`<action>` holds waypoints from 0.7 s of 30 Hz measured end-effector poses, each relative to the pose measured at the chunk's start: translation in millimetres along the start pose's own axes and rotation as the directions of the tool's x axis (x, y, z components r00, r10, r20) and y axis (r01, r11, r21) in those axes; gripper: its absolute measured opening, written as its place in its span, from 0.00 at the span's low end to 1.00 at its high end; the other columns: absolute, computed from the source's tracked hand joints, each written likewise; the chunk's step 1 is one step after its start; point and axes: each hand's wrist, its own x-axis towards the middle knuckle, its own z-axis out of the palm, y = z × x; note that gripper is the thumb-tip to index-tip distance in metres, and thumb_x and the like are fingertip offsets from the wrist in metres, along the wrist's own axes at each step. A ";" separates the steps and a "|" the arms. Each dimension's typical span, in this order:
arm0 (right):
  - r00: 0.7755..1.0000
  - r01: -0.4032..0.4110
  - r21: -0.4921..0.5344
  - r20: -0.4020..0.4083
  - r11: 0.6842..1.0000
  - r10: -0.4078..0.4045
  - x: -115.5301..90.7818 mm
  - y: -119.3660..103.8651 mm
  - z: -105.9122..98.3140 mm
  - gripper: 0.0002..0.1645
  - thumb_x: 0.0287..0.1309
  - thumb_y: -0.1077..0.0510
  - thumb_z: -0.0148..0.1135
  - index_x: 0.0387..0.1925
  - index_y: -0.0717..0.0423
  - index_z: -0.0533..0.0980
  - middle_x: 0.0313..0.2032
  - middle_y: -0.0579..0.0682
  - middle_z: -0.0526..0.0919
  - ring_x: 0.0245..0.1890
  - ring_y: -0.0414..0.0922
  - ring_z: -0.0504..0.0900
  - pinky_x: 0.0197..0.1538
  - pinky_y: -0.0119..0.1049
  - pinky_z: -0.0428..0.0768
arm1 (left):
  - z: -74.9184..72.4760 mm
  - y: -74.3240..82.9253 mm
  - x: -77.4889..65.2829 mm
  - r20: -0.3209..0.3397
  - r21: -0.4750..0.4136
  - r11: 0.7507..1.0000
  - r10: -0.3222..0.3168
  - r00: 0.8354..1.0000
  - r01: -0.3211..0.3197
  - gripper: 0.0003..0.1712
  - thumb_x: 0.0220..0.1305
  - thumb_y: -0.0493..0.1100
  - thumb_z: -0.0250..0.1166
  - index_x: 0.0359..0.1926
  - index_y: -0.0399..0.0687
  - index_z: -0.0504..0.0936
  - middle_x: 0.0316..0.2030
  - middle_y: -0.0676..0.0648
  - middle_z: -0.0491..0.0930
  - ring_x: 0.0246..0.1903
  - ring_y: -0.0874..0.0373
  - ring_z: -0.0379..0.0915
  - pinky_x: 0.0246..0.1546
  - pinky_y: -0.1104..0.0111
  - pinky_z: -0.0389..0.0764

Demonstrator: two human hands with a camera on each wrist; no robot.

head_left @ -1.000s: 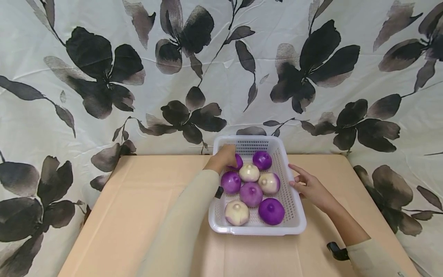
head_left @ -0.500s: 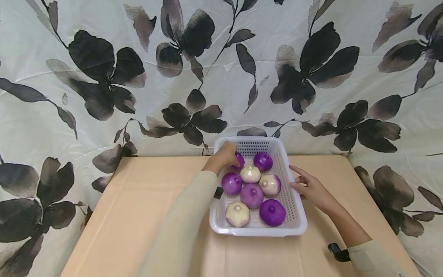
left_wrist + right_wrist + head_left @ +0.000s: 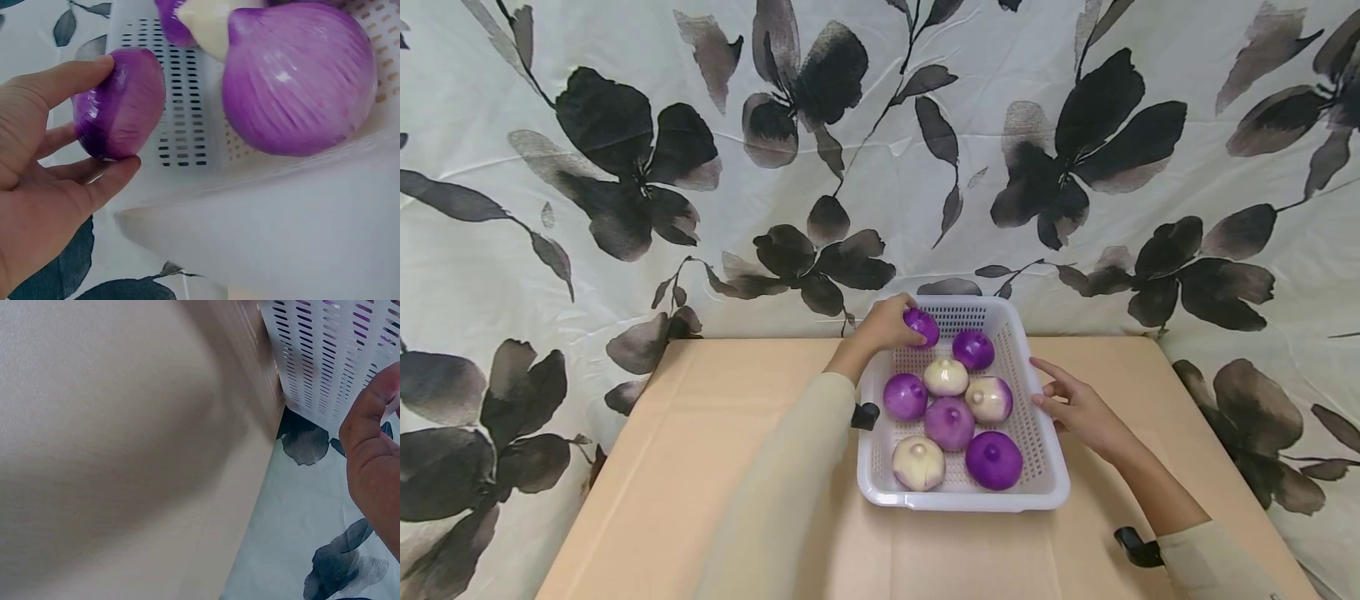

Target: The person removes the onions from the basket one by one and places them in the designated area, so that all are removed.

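Observation:
Between its thumb and fingertips, my left hand (image 3: 887,327) holds a purple onion (image 3: 922,328) at the far left corner of a white plastic basket (image 3: 1030,467). In the left wrist view this onion (image 3: 125,103) is on its side, over the slotted end wall. My right hand (image 3: 1078,414) grips the basket's right rim, a bent finger showing at the edge in the right wrist view. Several other onions sit in the basket: a purple one (image 3: 973,350) at the back, a pale one (image 3: 945,377) in the middle, and a dark purple one (image 3: 994,460) at the front.
The basket stands on a light tan table (image 3: 730,417), near its far edge. Behind the table hangs a white cloth (image 3: 925,183) with dark flowers. Black wrist straps show on both arms.
My left hand has lifted the purple onion from the basket's back left, moving up and slightly away from the other onions. My right hand stays at the rim.

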 end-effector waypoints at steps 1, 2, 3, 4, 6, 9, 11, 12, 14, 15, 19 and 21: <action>1.000 0.003 0.001 0.004 1.000 -0.003 0.2 -0.2 -0.2 0.42 0.66 0.55 0.58 0.75 0.48 0.50 0.41 0.64 0.72 0.39 0.51 0.85 0.36 0.44 0.87 | -1.8 -0.2 -1.1 -0.008 -0.021 1.000 0.001 1.000 -0.002 0.39 0.45 0.47 0.77 0.59 0.44 0.72 0.54 0.41 0.79 0.54 0.46 0.76 0.55 0.58 0.78; 1.000 0.006 0.002 0.006 1.000 -0.006 0.4 -0.3 -0.4 0.42 0.66 0.55 0.57 0.75 0.48 0.49 0.41 0.64 0.72 0.39 0.51 0.84 0.36 0.44 0.87 | -3.4 -0.6 -2.0 -0.015 -0.039 0.999 0.003 1.000 -0.004 0.39 0.45 0.47 0.76 0.59 0.45 0.72 0.54 0.42 0.79 0.53 0.47 0.76 0.54 0.58 0.79; 1.000 0.003 0.006 0.006 1.000 -0.003 0.6 -0.5 -0.5 0.42 0.66 0.55 0.57 0.75 0.48 0.49 0.41 0.64 0.72 0.39 0.51 0.85 0.36 0.44 0.87 | -5.2 -1.0 -3.0 -0.021 -0.058 0.998 0.006 1.000 -0.008 0.39 0.46 0.48 0.76 0.59 0.46 0.72 0.53 0.42 0.79 0.53 0.48 0.76 0.53 0.59 0.79; 1.000 0.002 0.007 0.006 1.000 -0.002 0.8 -0.8 -0.4 0.42 0.66 0.55 0.57 0.75 0.48 0.50 0.41 0.63 0.72 0.39 0.51 0.85 0.36 0.44 0.87 | -7.2 -1.4 -4.2 -0.028 -0.083 0.997 0.006 1.000 -0.008 0.38 0.46 0.48 0.77 0.59 0.47 0.72 0.53 0.42 0.79 0.52 0.48 0.77 0.53 0.59 0.80; 1.000 0.002 0.003 0.009 1.000 -0.002 1.5 -0.6 -0.6 0.42 0.66 0.55 0.57 0.75 0.48 0.49 0.41 0.63 0.73 0.39 0.50 0.85 0.37 0.44 0.87 | -11.2 -2.8 -6.6 -0.045 -0.125 0.992 0.009 0.999 -0.015 0.38 0.46 0.49 0.77 0.59 0.48 0.72 0.52 0.42 0.80 0.52 0.49 0.77 0.53 0.59 0.79; 1.000 -0.002 0.003 0.002 1.000 0.002 1.0 -1.6 -0.4 0.42 0.66 0.55 0.57 0.75 0.47 0.50 0.41 0.62 0.73 0.39 0.50 0.85 0.37 0.44 0.87 | -18.1 -4.6 -11.1 -0.072 -0.188 0.982 0.019 0.997 -0.033 0.38 0.47 0.49 0.77 0.59 0.49 0.72 0.54 0.41 0.79 0.53 0.49 0.77 0.54 0.57 0.78; 1.000 0.001 0.002 0.004 1.000 -0.001 1.0 -1.5 -0.6 0.42 0.66 0.56 0.57 0.75 0.48 0.49 0.41 0.62 0.73 0.39 0.50 0.85 0.37 0.44 0.87 | -22.9 -6.6 -14.7 -0.090 -0.229 0.972 0.024 0.996 -0.044 0.39 0.47 0.50 0.77 0.61 0.50 0.72 0.56 0.40 0.77 0.55 0.47 0.76 0.55 0.55 0.77; 1.000 0.000 0.004 0.003 1.000 0.000 0.9 -1.5 -0.7 0.42 0.66 0.56 0.57 0.75 0.48 0.49 0.41 0.63 0.73 0.39 0.50 0.85 0.37 0.44 0.87 | -25.4 -7.5 -16.7 -0.098 -0.247 0.968 0.027 0.995 -0.051 0.40 0.47 0.50 0.77 0.61 0.50 0.71 0.57 0.39 0.76 0.56 0.47 0.75 0.56 0.54 0.77; 1.000 -0.002 0.010 0.001 1.000 0.002 0.7 -1.8 -0.7 0.42 0.66 0.56 0.58 0.75 0.48 0.50 0.41 0.63 0.73 0.39 0.49 0.85 0.36 0.44 0.87 | -30.0 -10.2 -21.0 -0.118 -0.271 0.961 0.029 0.993 -0.061 0.40 0.48 0.50 0.76 0.62 0.50 0.71 0.59 0.40 0.75 0.57 0.46 0.74 0.56 0.53 0.77; 1.000 0.000 0.009 0.003 1.000 0.000 0.6 -1.9 -0.7 0.42 0.66 0.56 0.58 0.75 0.48 0.49 0.41 0.64 0.73 0.39 0.49 0.85 0.36 0.44 0.87 | -32.5 -11.7 -23.3 -0.130 -0.279 0.958 0.031 0.991 -0.066 0.40 0.48 0.50 0.76 0.62 0.51 0.71 0.59 0.40 0.75 0.57 0.46 0.73 0.56 0.53 0.76; 1.000 -0.001 0.013 0.006 1.000 0.001 0.2 -2.5 -1.1 0.43 0.66 0.56 0.58 0.75 0.48 0.49 0.41 0.65 0.72 0.39 0.49 0.85 0.36 0.44 0.87 | -41.1 -19.3 -32.4 -0.171 -0.307 0.948 0.031 0.985 -0.083 0.39 0.49 0.50 0.76 0.62 0.53 0.70 0.60 0.41 0.74 0.54 0.47 0.75 0.53 0.54 0.79; 1.000 -0.001 0.009 0.006 1.000 0.001 0.3 -2.4 -1.5 0.43 0.66 0.56 0.58 0.75 0.48 0.49 0.41 0.65 0.72 0.39 0.49 0.84 0.36 0.44 0.87 | -44.8 -24.0 -37.1 -0.185 -0.325 0.942 0.023 0.982 -0.084 0.39 0.50 0.50 0.75 0.62 0.55 0.70 0.60 0.42 0.74 0.51 0.47 0.77 0.50 0.56 0.81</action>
